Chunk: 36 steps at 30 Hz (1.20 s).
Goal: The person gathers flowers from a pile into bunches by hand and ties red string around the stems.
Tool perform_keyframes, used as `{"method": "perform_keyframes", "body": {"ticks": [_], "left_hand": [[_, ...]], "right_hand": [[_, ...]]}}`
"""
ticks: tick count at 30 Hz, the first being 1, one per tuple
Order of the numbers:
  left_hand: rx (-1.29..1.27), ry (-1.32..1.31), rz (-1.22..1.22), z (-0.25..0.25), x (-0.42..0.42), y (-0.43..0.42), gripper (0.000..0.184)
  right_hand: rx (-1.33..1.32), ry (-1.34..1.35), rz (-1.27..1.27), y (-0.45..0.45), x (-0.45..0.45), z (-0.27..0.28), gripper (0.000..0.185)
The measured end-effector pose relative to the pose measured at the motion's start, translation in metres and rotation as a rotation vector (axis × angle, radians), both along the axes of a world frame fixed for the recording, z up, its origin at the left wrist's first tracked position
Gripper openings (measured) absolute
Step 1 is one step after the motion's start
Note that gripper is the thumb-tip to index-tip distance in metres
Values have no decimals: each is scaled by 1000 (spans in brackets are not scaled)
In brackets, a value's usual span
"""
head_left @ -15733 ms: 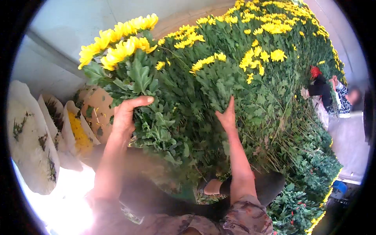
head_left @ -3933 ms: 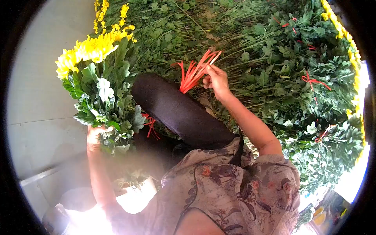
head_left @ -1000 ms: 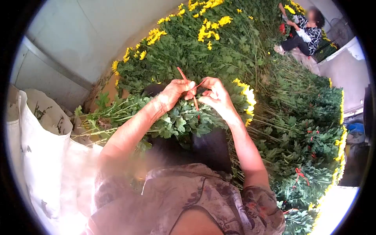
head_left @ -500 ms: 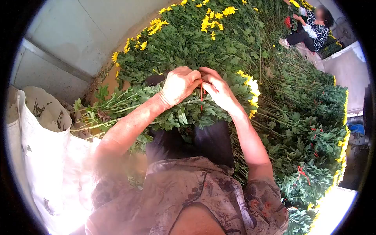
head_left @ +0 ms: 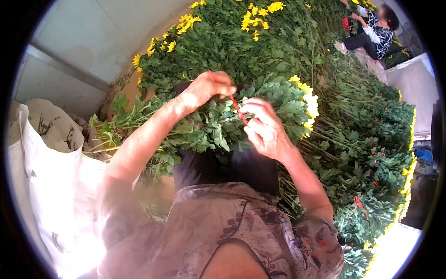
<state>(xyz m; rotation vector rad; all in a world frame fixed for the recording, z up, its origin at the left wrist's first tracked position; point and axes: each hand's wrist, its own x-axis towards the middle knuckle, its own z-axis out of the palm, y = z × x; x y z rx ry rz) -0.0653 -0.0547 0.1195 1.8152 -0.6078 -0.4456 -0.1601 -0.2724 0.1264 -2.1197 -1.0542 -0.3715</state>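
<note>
A bunch of yellow chrysanthemums (head_left: 218, 128) lies across my thighs, its blooms at the right and its cut stems at the left. Around its middle runs a red tie (head_left: 236, 106). My left hand (head_left: 211, 88) is closed on the tie's upper end, above the bunch. Lower and to the right, my right hand (head_left: 265, 126) pinches the other end, fingers bent against the leaves. Between the two hands the tie stretches in a short slanting line. Leaves hide the part of it beneath the bunch.
Loose chrysanthemums (head_left: 223, 51) are heaped ahead. Tied bunches (head_left: 367, 209) lie along the right, with red ties among their leaves. White sacks (head_left: 53, 162) stand at the left, beside a pale wall (head_left: 88, 37). A co-worker (head_left: 374, 35) sits at the far right.
My hands, close together before, have moved apart. The left went up and left, the right came down and right, and the tie is now drawn out between them.
</note>
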Motion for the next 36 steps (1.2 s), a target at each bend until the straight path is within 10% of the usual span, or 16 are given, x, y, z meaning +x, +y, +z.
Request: {"method": "perform_keyframes", "body": {"ticks": [3,8,12,14,18,28,32,36], "left_hand": [[-465,584,25,0,-14,-28,35],[-498,752,295,-16,-11,-33,37],[-369,644,225,-16,-22,-39,33],[-180,417,69,-16,-20,-32,30],[58,221,-176,-9,-29,-27,16],[-248,453,-96,-26,-20,-16,5],[-330,562,-161,-27,-15,-12,10],[-225,532,-249,-20,-6,-6,13]], "right_hand": [[202,300,0,20,-8,-3,5],[234,363,-19,22,-8,-16,9],[263,426,22,2,-11,-27,13],[569,919,-16,-4,-10,-20,13],[359,415,-156,1,10,-16,16],[-107,338,-266,6,24,-15,23],[7,820,-150,-9,33,0,14],[664,1354,61,-32,40,-3,20]]}}
